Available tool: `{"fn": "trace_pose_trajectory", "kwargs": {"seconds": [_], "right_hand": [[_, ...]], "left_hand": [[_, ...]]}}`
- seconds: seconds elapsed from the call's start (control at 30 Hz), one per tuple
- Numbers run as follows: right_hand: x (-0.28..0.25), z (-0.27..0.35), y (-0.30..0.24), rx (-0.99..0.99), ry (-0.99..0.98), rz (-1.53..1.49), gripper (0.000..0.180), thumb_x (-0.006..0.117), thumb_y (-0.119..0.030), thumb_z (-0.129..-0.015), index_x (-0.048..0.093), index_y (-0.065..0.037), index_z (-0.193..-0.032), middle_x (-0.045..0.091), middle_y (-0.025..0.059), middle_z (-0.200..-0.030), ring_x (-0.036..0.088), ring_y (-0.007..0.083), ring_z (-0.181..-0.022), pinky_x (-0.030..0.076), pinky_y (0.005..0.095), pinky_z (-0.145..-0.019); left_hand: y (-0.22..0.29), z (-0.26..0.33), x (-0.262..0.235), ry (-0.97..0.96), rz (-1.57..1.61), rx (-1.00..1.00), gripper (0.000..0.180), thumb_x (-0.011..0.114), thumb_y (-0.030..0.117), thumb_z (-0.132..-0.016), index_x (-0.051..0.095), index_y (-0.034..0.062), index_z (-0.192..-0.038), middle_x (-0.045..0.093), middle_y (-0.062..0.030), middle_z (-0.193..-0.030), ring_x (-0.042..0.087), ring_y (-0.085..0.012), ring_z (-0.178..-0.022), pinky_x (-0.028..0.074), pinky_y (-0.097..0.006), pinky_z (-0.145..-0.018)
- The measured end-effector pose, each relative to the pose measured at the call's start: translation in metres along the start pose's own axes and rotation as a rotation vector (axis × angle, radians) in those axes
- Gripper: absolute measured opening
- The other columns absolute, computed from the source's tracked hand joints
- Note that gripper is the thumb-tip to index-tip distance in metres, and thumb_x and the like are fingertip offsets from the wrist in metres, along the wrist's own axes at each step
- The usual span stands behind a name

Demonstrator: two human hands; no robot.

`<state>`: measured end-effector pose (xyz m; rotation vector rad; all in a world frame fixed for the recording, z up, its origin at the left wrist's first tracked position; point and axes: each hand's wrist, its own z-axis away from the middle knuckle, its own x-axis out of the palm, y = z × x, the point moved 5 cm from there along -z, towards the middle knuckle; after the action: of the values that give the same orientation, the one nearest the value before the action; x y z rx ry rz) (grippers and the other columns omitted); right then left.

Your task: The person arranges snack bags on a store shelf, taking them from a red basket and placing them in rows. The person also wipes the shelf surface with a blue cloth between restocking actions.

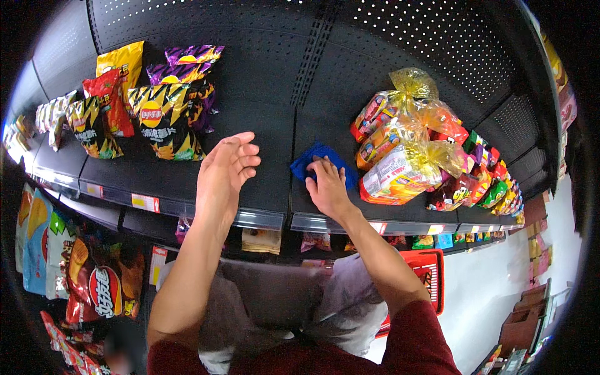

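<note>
My right hand (328,184) presses down on a blue cloth (304,159) lying on the black shelf (262,187), its fingers bent over the cloth. My left hand (226,165) is raised above the shelf, open, with loosely curled fingers and nothing in it. Just beyond it to the left stands a black and orange chip bag (164,119). Right of the cloth are clear-wrapped snack bundles (400,175) tied with gold gathered tops.
More chip bags, among them a red one (111,100) and a yellow one (125,62), stand at the left. Smaller packets (494,187) line the right end. Price tags run along the shelf's front edge. A red basket (431,281) is on the floor at lower right; snack bags (103,287) fill a lower shelf.
</note>
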<state>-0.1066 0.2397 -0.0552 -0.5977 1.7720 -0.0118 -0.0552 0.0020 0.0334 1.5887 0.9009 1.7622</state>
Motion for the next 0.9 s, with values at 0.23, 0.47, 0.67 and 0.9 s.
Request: {"fn": "trace_pose_trajectory", "kwargs": {"seconds": [0.23,0.47,0.67,0.9], "right_hand": [[0.024,-0.077,0.042,0.028,0.108,-0.054,0.030,0.056,-0.021,-0.093,0.053,-0.010,-0.121,0.044,0.0173,-0.148,0.035,0.0363,-0.141,0.018,0.0640,-0.114],[0.046,-0.149,0.065,0.077,0.058,-0.004,0.044,0.049,-0.026,-0.100,0.046,-0.016,-0.143,0.041,0.0083,-0.153,0.031,0.0318,-0.144,0.015,0.0598,-0.116],[0.050,-0.138,0.045,-0.012,0.028,0.046,0.042,0.046,-0.028,-0.102,0.048,-0.022,-0.143,0.040,0.0048,-0.153,0.029,0.0295,-0.145,0.014,0.0586,-0.117],[0.040,-0.049,-0.026,-0.274,-0.156,-0.048,0.041,0.046,-0.025,-0.101,0.049,-0.021,-0.142,0.038,0.0042,-0.155,0.029,0.0284,-0.145,0.013,0.0563,-0.118]], "left_hand": [[-0.018,0.019,0.027,-0.119,-0.110,-0.049,0.032,0.051,0.027,-0.098,0.061,-0.0007,-0.112,0.064,-0.0070,-0.089,0.061,-0.0158,-0.077,0.048,-0.027,-0.071],[-0.078,0.057,0.063,-0.465,-0.128,-0.284,0.032,0.049,0.030,-0.104,0.064,0.0040,-0.113,0.067,-0.0056,-0.092,0.062,-0.0108,-0.081,0.049,-0.025,-0.073],[-0.107,0.072,0.079,-0.619,-0.097,-0.326,0.032,0.045,0.030,-0.106,0.063,0.0045,-0.113,0.064,-0.0026,-0.091,0.059,-0.0067,-0.081,0.051,-0.023,-0.072],[-0.142,0.091,0.082,-0.683,-0.273,-0.345,0.032,0.046,0.029,-0.105,0.063,0.0023,-0.110,0.063,-0.0028,-0.087,0.060,-0.0076,-0.075,0.051,-0.023,-0.067]]}}
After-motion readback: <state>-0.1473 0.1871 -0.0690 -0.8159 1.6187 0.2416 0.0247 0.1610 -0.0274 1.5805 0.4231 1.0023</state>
